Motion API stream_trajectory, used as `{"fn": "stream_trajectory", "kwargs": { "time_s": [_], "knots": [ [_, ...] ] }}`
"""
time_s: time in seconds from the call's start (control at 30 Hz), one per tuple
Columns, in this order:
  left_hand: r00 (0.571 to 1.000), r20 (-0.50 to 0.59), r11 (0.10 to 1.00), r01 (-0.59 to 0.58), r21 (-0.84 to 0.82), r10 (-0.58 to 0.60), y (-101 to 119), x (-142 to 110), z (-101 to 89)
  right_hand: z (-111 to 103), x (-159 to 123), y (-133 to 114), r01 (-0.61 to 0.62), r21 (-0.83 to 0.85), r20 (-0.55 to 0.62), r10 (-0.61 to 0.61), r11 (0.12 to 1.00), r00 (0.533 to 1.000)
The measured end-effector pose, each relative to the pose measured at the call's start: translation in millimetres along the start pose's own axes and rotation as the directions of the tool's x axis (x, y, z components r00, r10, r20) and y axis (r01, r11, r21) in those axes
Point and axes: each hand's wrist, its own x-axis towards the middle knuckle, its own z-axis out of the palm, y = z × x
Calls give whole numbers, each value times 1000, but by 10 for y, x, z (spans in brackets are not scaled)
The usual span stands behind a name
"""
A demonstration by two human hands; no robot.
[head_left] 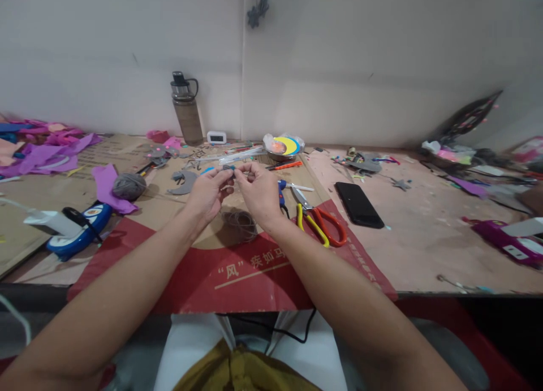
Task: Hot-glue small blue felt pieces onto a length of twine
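Observation:
Over the cardboard, my left hand (pixel 211 192) and my right hand (pixel 259 192) meet with their fingertips pinched. Between them is a small dark grey piece (pixel 229 168), too small to name and partly covered by the fingers. Loose grey yarn (pixel 241 226) lies in coils just below my hands. A grey felt crescent (pixel 182 183) rests to the left of my left hand. Beside my right hand are a blue glue gun (pixel 281 193), partly hidden, and scissors (pixel 322 221) with one red and one yellow handle.
A water bottle (pixel 187 111) and a small white digital clock (pixel 216 137) stand by the wall. Right of the scissors lies a black phone (pixel 358 204). Leftward are a yarn ball (pixel 129 186), a blue power strip (pixel 80 232) and purple felt scraps (pixel 55 156). A metal bowl (pixel 283 153) sits behind.

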Motion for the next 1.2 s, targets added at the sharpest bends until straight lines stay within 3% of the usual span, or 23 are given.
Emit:
{"fn": "stream_trajectory", "kwargs": {
  "time_s": [0.27, 0.43, 0.7, 0.97, 1.2],
  "knots": [
    [996, -77, 997, -28, 77, 34, 59, 14, -30, -61, -43, -38, 90, -36, 34, -89, 995, 995],
    [999, -29, 986, -35, 160, 40, 40, 49, -67, -111, -19, -26, 172, -148, 23, -171, 974, 985],
    [996, 31, 944, -90, 316, 85, 1, 69, -99, -229, -3, -91, 283, -356, 121, -256, 891, 959],
    [992, 97, 902, -112, 418, 79, 18, 30, -69, -272, 69, -72, 392, -454, 215, -328, 800, 920],
    [989, 95, 872, -141, 469, 109, 3, 48, -107, -281, 89, -59, 414, -475, 232, -343, 776, 910]
  ]
}}
